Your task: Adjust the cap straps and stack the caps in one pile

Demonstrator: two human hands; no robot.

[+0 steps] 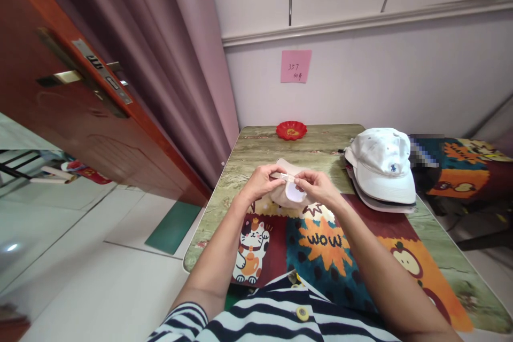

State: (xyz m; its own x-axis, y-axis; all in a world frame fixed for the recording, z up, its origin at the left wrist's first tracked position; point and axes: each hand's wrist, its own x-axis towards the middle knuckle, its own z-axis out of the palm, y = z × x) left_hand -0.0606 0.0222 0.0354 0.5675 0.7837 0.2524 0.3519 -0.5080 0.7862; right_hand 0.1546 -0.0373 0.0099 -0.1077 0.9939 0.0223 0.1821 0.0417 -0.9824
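A pale beige cap point(281, 197) lies on the table with the gap at its back facing me. My left hand point(262, 181) pinches one end of the strap point(285, 177) above that gap. My right hand point(318, 187) grips the strap from the other side, its thumb and fingers pressed together. Both hands hold the strap close together, and the fingers hide part of it. Right of the hands sits a stack of caps, topped by a white cap point(382, 157) with a small blue emblem.
A red scalloped dish point(291, 130) stands at the table's far edge. Beneath the hands lies a colourful mat point(316, 267) with a cat and "WOW". A pink note point(295, 67) is on the wall. Left are a wooden door point(132, 133) and a mauve curtain point(180, 53).
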